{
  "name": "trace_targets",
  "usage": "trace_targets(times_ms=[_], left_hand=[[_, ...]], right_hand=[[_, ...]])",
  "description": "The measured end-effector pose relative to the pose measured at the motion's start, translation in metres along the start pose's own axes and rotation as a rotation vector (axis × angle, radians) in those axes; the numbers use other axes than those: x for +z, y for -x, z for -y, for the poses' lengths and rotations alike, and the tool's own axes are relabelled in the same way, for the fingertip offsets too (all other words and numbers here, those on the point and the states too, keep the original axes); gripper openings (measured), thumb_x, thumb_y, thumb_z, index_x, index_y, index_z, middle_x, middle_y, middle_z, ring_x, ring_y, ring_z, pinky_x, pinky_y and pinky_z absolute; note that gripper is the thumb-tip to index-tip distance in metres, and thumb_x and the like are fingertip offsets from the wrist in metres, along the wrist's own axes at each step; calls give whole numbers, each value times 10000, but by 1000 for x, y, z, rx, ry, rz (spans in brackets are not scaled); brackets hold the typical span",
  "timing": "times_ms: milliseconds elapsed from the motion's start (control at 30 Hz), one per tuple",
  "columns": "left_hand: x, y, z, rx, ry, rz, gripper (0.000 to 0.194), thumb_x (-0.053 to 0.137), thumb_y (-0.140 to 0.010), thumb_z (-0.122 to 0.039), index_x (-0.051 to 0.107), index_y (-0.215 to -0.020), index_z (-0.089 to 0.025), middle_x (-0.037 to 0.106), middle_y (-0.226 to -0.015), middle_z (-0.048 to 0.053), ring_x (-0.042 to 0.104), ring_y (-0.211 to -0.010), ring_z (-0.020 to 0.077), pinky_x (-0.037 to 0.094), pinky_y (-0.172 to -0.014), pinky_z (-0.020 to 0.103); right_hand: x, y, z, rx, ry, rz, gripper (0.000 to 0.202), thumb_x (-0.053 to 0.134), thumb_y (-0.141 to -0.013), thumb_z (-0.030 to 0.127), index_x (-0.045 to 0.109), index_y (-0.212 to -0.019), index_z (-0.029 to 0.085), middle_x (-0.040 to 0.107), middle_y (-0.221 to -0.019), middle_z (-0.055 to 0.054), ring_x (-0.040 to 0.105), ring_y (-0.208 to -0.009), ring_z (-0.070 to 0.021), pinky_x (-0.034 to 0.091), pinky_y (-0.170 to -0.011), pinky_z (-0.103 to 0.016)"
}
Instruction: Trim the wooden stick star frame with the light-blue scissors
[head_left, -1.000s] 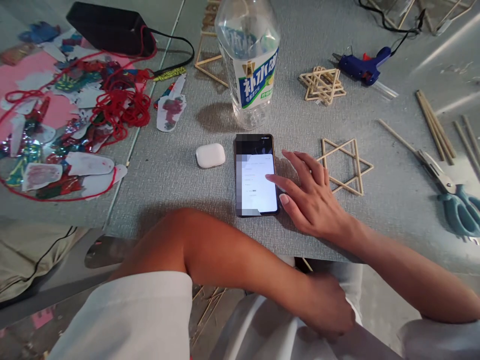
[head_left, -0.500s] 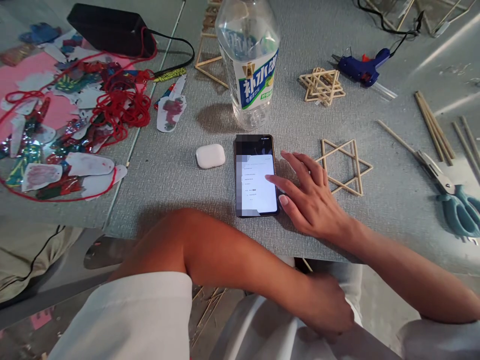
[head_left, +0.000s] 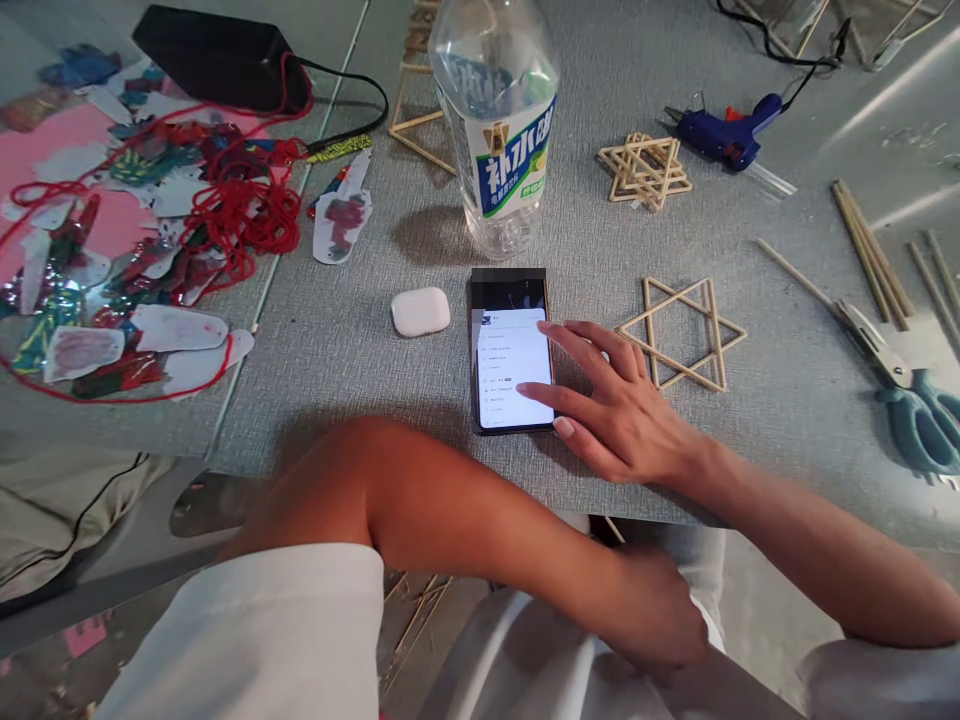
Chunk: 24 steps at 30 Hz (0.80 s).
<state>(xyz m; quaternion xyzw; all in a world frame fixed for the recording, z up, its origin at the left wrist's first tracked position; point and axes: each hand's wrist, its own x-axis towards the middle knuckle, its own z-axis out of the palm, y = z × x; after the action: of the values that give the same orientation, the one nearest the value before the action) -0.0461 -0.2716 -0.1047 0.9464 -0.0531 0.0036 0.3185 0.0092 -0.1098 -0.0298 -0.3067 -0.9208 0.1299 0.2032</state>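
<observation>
A smartphone (head_left: pixel 514 375) lies flat on the table with a bright white list on its screen. My right hand (head_left: pixel 619 410) is open over its right side, fingers spread. The index fingertip meets the lower screen, and another finger reaches its upper right edge. Nothing is held in that hand. Across my lap, below the table edge, my left hand (head_left: pixel 660 615) is curled closed by my right forearm. Its fingers are mostly hidden, so what it holds, if anything, cannot be seen. A flat six-pointed star of sticks (head_left: pixel 716 345) lies just beyond my right hand.
A plastic bottle (head_left: pixel 499 150) stands behind the phone, with a white earbud case (head_left: pixel 420 312) to the left. Scissors (head_left: pixel 892 370), a blue glue gun (head_left: pixel 727 130), a layered stick star (head_left: pixel 645 172) and loose sticks (head_left: pixel 870 255) lie right. Red cord (head_left: pixel 247 215) tangles over painted cutouts at left.
My right index finger has moved down and left on the phone. The list on the screen shows more lines at its lower part. My left hand stays put.
</observation>
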Motion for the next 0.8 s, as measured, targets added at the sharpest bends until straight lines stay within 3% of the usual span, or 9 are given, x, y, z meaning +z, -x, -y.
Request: trace_targets(times_ms=[233,300,400,467,600,800], left_hand=[[-6,1,2,17,25,41,104,841,-907,-296,856,-919,-194,708,-676,-10,56,-405,135,403,-382,386],[-10,5,0,17,-20,5,47,822,-912,-246,850,-911,-208,708,-676,-1,154,-389,152,424,-404,379],[-14,12,-3,9,-77,-24,95,749,-961,-182,832,-920,-205,714,-689,29,486,-438,198,477,-452,366],[-17,16,-4,14,-93,-17,153,694,-991,-142,821,-934,-205,739,-725,43,630,-534,217,513,-487,365],[-24,17,-5,52,-66,18,174,669,-1008,-157,808,-951,-246,762,-760,29,727,-632,221,510,-485,371],[-33,15,-1,60,-56,126,275,533,-1076,-185,754,-918,-225,767,-743,20,744,-640,188,360,-407,382]], right_hand=[[0,2,-2,2,-9,-73,411,429,-1170,352,628,-1522,280,489,-1776,-156,478,-1578,-426,423,-1254,-700],[0,3,-2,26,-6,-89,412,428,-1165,347,618,-1524,275,513,-1760,-156,484,-1573,-427,427,-1252,-700],[0,4,-2,43,4,-110,404,407,-1174,347,618,-1504,249,541,-1727,-175,492,-1567,-415,443,-1248,-679],[0,4,-2,54,-1,-116,398,400,-1177,340,619,-1495,240,550,-1715,-182,496,-1564,-411,445,-1249,-675],[0,4,-2,96,-39,-113,403,407,-1173,319,598,-1518,238,560,-1710,-180,498,-1571,-415,421,-1277,-693],[2,2,-2,78,-43,-148,355,427,-1175,298,619,-1457,199,615,-1654,-193,512,-1542,-391,440,-1270,-655]])
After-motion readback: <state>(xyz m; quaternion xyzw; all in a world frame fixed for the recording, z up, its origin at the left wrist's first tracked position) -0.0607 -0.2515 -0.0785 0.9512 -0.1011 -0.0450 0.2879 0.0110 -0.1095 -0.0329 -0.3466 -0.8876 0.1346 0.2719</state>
